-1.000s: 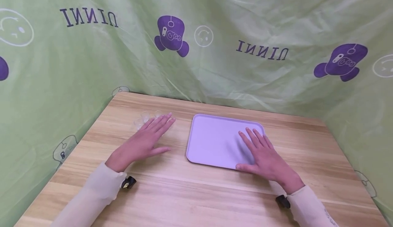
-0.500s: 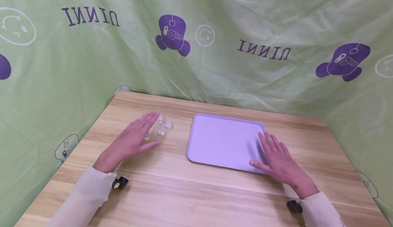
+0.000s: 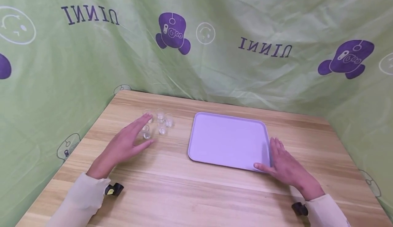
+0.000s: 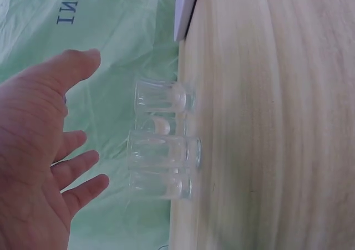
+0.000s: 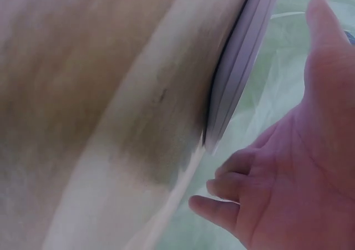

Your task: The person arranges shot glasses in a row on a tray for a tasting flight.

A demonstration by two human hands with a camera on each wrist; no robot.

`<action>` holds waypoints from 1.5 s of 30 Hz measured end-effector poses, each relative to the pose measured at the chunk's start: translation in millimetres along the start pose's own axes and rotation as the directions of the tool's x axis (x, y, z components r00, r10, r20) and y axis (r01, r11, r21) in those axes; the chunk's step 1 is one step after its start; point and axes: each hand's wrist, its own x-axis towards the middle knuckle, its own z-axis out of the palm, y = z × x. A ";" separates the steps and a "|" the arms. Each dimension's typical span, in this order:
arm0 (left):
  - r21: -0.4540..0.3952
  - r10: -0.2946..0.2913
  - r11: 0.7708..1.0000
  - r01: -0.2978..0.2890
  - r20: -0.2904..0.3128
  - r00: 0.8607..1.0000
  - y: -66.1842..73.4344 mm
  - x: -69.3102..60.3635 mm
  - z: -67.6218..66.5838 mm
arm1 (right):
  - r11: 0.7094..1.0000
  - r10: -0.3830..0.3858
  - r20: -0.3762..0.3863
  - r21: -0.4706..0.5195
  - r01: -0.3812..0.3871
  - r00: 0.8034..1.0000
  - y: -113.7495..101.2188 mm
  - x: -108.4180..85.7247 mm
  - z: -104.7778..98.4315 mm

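Note:
Small clear shot glasses [image 3: 162, 128], several of them, stand upright in a group at the table's left. My left hand [image 3: 124, 143] hovers at their left front side, fingers extended and thumb apart, partly covering the nearer-left ones. In the left wrist view the glasses [image 4: 163, 150] appear beyond my left hand [image 4: 33, 144], with nothing in its palm. A flat light-purple tray [image 3: 228, 141] lies right of the glasses. Along its right edge is my right hand [image 3: 287, 165], its thumb over the near right corner. The right wrist view shows that hand [image 5: 299, 167] holding nothing.
The wooden table [image 3: 190, 193] carries the tray and glasses. A green printed curtain [image 3: 129, 59] hangs close behind the table and along both sides. Dark wrist devices show at the left cuff [image 3: 114, 189] and right cuff [image 3: 299, 209].
My left hand has drawn back toward the left, uncovering more shot glasses. My right hand has moved right, from over the tray to its right edge. The tray and glasses look unmoved.

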 end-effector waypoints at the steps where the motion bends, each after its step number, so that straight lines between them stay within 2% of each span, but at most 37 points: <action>1: -0.003 -0.006 1.000 0.006 -0.012 1.000 0.1 -0.4 -0.2 | 1.000 -0.002 0.001 0.006 0.002 1.000 0.1 -0.1 -0.1; 6: -0.018 -0.052 0.999 0.052 -0.030 0.998 1.6 -1.7 -0.1 | 1.000 -0.013 0.015 0.017 0.012 1.000 -0.1 -1.3 -0.2; 11: -0.029 -0.089 0.996 0.088 -0.038 0.995 2.7 -2.2 1.8 | 0.999 0.006 0.057 0.042 -0.009 0.998 0.8 -2.7 0.1; 20: -0.025 -0.102 0.995 0.100 -0.137 0.985 0.5 0.6 8.9 | 0.998 0.016 0.087 0.052 -0.020 0.996 1.8 -5.7 -0.7; 25: -0.020 -0.108 0.994 0.106 -0.150 0.983 -1.4 1.3 11.5 | 0.999 0.015 0.084 0.038 -0.018 0.996 1.1 -5.2 -1.1; 30: -0.019 -0.140 0.990 0.139 -0.155 0.978 -2.4 -2.1 12.9 | 0.999 0.019 0.090 0.029 -0.022 0.996 1.1 -4.2 -0.6; 34: -0.016 -0.179 0.984 0.178 -0.144 0.973 -2.9 -3.4 13.4 | 1.000 0.015 0.084 0.026 -0.017 0.996 1.4 -4.9 -0.6; 37: -0.011 -0.221 0.975 0.221 -0.113 0.969 -3.5 -3.3 13.8 | 0.999 0.013 0.081 0.030 -0.016 0.997 1.6 -4.9 -0.9; 42: -0.014 -0.298 0.955 0.298 -0.052 0.953 -4.3 -2.8 12.5 | 0.999 0.007 0.074 0.034 -0.010 0.997 1.9 -4.0 0.6; 45: -0.019 -0.324 0.946 0.324 -0.027 0.946 -5.5 -1.8 12.5 | 1.000 -0.001 0.068 0.026 -0.001 0.998 2.5 -3.5 2.0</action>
